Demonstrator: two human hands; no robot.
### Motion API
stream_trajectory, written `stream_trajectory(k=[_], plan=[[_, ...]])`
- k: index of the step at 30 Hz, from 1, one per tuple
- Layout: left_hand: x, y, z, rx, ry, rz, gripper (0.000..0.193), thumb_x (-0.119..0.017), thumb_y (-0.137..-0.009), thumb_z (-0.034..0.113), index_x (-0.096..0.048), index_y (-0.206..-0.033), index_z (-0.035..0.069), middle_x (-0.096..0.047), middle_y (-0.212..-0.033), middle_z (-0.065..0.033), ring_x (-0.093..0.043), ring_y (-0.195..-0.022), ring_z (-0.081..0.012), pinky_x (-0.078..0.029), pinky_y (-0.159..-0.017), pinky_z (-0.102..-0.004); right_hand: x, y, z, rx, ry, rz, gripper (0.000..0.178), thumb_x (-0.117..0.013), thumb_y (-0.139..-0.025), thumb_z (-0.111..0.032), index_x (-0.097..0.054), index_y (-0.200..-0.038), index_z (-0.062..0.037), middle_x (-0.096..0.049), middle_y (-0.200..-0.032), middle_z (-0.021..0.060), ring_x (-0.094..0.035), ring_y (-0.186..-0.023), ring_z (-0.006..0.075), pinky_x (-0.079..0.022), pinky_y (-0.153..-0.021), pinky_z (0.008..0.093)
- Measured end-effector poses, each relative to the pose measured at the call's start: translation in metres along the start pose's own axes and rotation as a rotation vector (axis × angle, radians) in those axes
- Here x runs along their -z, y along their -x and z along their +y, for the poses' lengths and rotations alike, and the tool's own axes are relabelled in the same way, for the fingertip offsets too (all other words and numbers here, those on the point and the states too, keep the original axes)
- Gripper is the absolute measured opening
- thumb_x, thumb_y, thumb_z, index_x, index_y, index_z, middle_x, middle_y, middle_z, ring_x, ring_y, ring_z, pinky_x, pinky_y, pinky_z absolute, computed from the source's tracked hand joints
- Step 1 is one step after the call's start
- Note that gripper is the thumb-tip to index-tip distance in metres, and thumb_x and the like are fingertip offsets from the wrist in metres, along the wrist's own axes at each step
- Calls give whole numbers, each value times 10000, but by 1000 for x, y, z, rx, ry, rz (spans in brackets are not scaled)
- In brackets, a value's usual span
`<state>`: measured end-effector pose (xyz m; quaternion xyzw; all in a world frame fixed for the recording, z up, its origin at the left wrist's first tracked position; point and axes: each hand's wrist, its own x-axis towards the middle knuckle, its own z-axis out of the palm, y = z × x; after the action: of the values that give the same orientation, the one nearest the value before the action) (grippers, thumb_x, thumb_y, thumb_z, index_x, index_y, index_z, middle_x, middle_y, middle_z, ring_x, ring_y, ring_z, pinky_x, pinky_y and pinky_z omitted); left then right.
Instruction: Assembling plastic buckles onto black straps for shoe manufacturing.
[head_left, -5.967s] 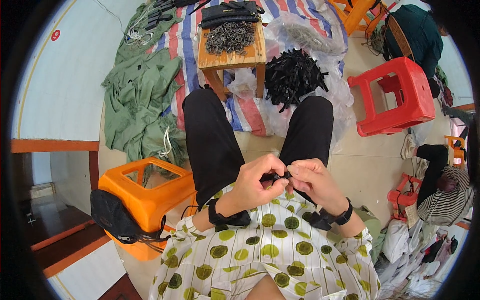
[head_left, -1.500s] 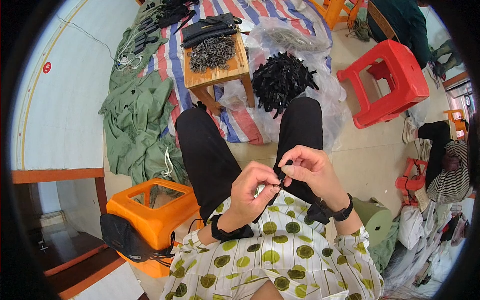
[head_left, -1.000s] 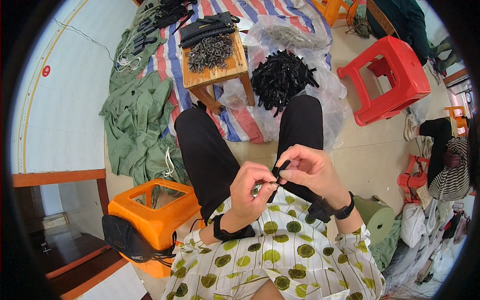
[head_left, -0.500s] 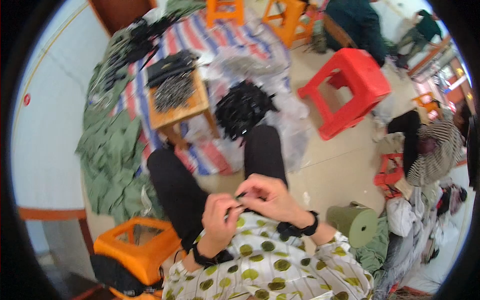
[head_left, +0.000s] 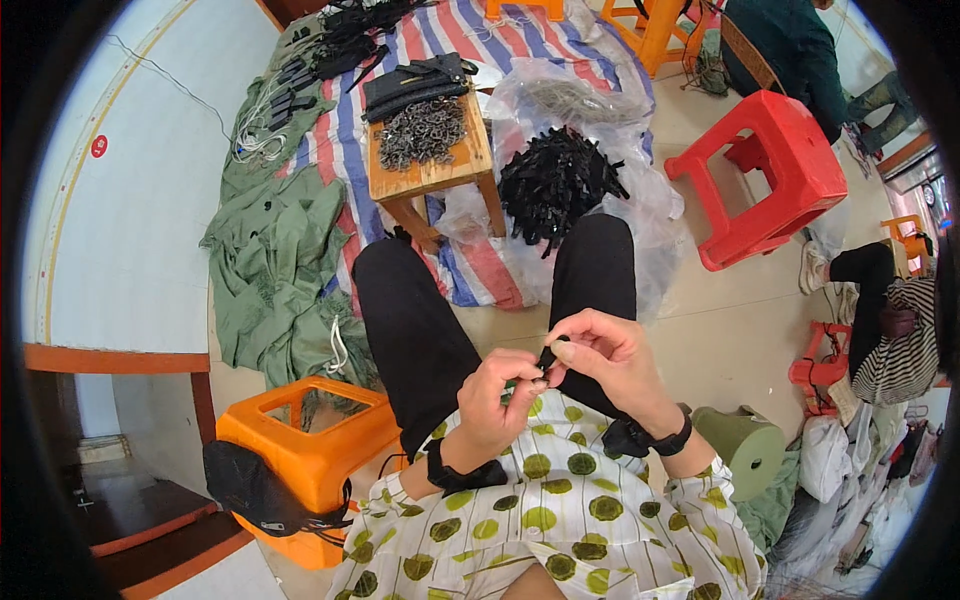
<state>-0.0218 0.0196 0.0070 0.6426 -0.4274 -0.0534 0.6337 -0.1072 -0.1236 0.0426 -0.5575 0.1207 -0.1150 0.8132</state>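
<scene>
Above my lap, my left hand point(head_left: 496, 402) and my right hand point(head_left: 612, 365) meet with their fingertips pinched. Between them is a small black strap piece point(head_left: 547, 356), which both hold; its far end is covered by my fingers. Beyond my knees, a wooden stool point(head_left: 384, 185) carries a heap of small metal buckles or rings point(head_left: 422, 132). A folded black pouch point(head_left: 415, 86) lies behind that heap. To the right of the stool, a pile of short black strap pieces point(head_left: 560, 185) rests on clear plastic sheeting point(head_left: 655, 215).
A striped tarp point(head_left: 495, 275) covers the floor ahead, with green cloth point(head_left: 265, 270) on its left. An orange stool point(head_left: 300, 440) with a black cap point(head_left: 248, 487) stands at my left. On the right are a red stool point(head_left: 800, 165), a green roll point(head_left: 745, 452) and a seated person point(head_left: 900, 345).
The whole view has shifted, so the surroundings sit farther right and mostly higher. Both hands stay together at the small black piece, which shows more clearly now.
</scene>
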Motion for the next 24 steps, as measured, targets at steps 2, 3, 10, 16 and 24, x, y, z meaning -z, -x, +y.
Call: stream_trajectory(k=[2, 3, 10, 16, 24], plan=[[2, 4, 1, 28, 7, -5, 183, -670, -739, -16, -537, -853, 35, -607, -810, -105, -592, -645, -187, -465, -556, -262, -1, 1, 2, 14, 16, -11, 134, -570, -876, -64, -587, -977, 21, -616, -829, 35, -618, -712, 88, -485, -651, 202], [3, 5, 2, 51, 24, -9, 180, -669, -743, -13, -535, -855, 32, -606, -810, -105, -592, -648, -183, -465, -561, -260, -1, 1, 3, 18, 10, -12, 139, -572, -877, -73, -587, -976, 23, -617, -831, 37, -622, -714, 95, -485, -650, 202], [2, 9, -3, 139, 85, -19, 147, -651, -781, 9, -530, -865, 21, -600, -802, -103, -590, -647, -168, -468, -566, -260, 0, -1, 2, 7, 38, -7, 137, -577, -875, -76, -600, -971, 19, -619, -832, 40, -620, -717, 95, -484, -645, 203], [-4, -3, -1, 177, 187, -13, 123, -620, -812, 21, -525, -890, 11, -598, -792, -100, -583, -635, -130, -468, -568, -228, 3, -2, -9, 103, 191, 57, 106, -587, -856, -48, -625, -929, 18, -616, -805, 31, -593, -698, 85, -467, -637, 195], [-3, -3, 15, 486, 487, 99, 113, -505, -838, -48, -429, -906, -1, -552, -832, -82, -571, -681, -99, -519, -594, -241, 3, -3, 15, 136, 210, -118, 104, -548, -876, -27, -601, -943, 34, -569, -859, 60, -595, -764, 108, -486, -665, 236]])
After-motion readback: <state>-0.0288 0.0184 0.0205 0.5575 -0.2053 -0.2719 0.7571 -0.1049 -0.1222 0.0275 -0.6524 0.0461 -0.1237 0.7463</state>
